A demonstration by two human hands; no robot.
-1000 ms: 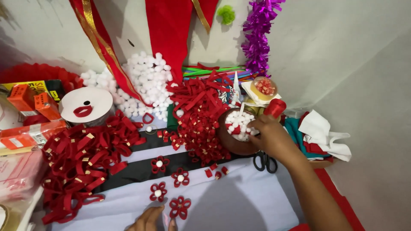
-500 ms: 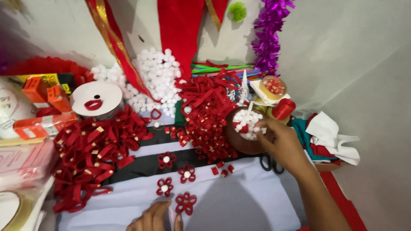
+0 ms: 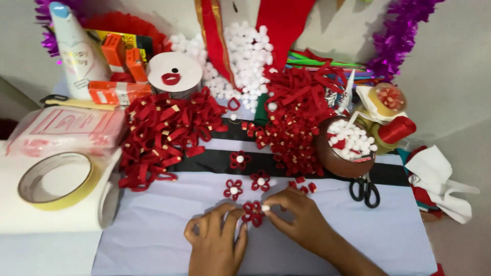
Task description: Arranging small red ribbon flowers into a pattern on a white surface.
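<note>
Both hands on a red ribbon flower [image 3: 253, 213], low centre of the tabletop [image 3: 153, 240].
Left hand [image 3: 217, 240] pins the flower flat; right hand [image 3: 296, 217] pinches a white bead [image 3: 265, 208] at its edge. Open cloth below and left; orange boxes [image 3: 120, 71] back left, tape roll [image 3: 56, 180] left edge, scissors [image 3: 364, 190] right.

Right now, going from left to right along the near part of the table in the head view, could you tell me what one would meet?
Tape roll → left hand → unfinished red ribbon flower → right hand → black-handled scissors → white cloth scraps.
</note>
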